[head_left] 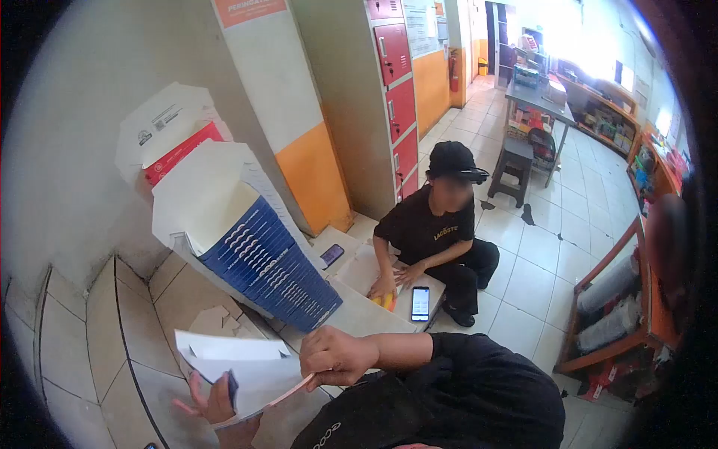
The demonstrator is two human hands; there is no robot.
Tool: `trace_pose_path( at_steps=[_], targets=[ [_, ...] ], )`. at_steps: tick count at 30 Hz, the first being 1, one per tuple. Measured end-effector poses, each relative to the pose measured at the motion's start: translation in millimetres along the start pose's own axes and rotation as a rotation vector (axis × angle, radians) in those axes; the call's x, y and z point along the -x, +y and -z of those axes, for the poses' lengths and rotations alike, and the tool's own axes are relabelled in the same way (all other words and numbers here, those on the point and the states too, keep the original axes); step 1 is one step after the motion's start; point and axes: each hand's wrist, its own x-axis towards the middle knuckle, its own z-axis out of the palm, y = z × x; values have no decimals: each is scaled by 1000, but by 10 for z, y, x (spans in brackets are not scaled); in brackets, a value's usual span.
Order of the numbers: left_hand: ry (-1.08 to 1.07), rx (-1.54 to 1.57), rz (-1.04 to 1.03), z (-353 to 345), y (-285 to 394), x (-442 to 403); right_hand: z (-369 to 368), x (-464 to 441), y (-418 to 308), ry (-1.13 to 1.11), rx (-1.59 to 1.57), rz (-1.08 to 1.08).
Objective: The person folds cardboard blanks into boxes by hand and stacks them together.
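A partly folded cardboard box (250, 361), white inside with a bit of dark blue on one flap, is between my hands at the lower left. My right hand (329, 358) is closed around its near right edge, knuckles up. At the left side of the box, my left hand (215, 400) holds a flap with some fingers spread; part of that hand is behind the cardboard. Just beyond stands a tall, leaning stack of nested blue and white boxes (258, 258). Another box with a red panel (183, 153) rises behind the stack.
A person in a black cap (452, 161) crouches opposite, both hands on a yellow item (387, 301). One phone (420, 304) lies near them, another phone (333, 255) farther left. Red lockers (393, 56), a metal table (535, 97) and an orange rack (613, 299) stand around.
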Motion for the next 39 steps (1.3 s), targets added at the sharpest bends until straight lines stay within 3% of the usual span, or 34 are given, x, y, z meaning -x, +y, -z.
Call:
trace_pose_path(
  at_steps=[2,4,7,8,10,11,13,14,16,19,22,25,35,37,38,39],
  targets=[
    [-52,149,-1,-174,-90,154,25,-15,1,-20,116,8],
    [-211,117,161,-111,66,167,104,-69,-8,-80,292,-5],
    [-218,214,292,-256,9,358,43,-184,10,112,658,12],
    [-70,448,447,-413,-44,512,14,-139,112,143,800,12],
    [245,914,737,-676,-123,790,-141,-98,153,291,693,-217],
    [342,959,801,-701,-138,867,-232,-61,176,362,635,-330],
    [536,1046,931,-638,-73,909,-407,30,235,244,584,-410],
    [297,1123,889,-676,-277,1132,-486,23,205,240,584,-422],
    [141,1208,845,-592,-246,1223,-500,15,186,229,597,-434],
    [67,1283,778,-532,-115,1213,-445,67,233,82,585,-585],
    [16,1339,724,-505,8,1113,-363,161,327,-132,425,-675],
    [12,1371,692,-531,139,988,-254,206,380,-200,240,-743],
    [124,1172,692,-708,232,554,-120,-7,115,-126,222,-324],
    [107,1018,670,-672,170,500,-155,-35,33,-81,68,-304],
    [108,903,652,-645,142,451,-222,-75,75,35,99,-75],
    [146,727,633,-626,122,429,-300,-33,85,-7,110,-116]
  ],
)
